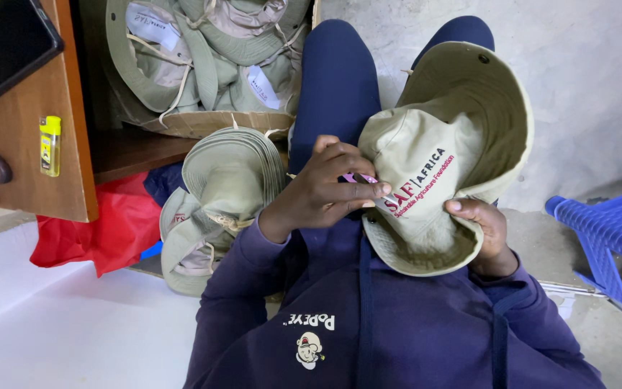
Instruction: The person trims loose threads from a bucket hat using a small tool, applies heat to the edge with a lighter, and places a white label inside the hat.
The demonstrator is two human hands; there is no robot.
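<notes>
The right hand [485, 229] grips the hat [437, 162] by its near right brim, while the left hand [325, 191] pinches a small pink tool [360, 178] against the hat's crown.

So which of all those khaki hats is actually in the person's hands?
The khaki hat with red embroidery, gripped by both hands over the lap; the others sit stacked beside the knee or piled in the box.

Both hands up at chest level, forearms in dark blue sleeves bent inward toward the khaki hat [426, 166] held over the lap. Left hand [325, 191] sits on the hat's left side, fingers curled, fingertips [379, 189] pinched together on a small pink item against the crown front. Right hand [485, 234] grips the hat's lower right brim from beneath, thumb on top, fingers hidden behind the brim.
</notes>
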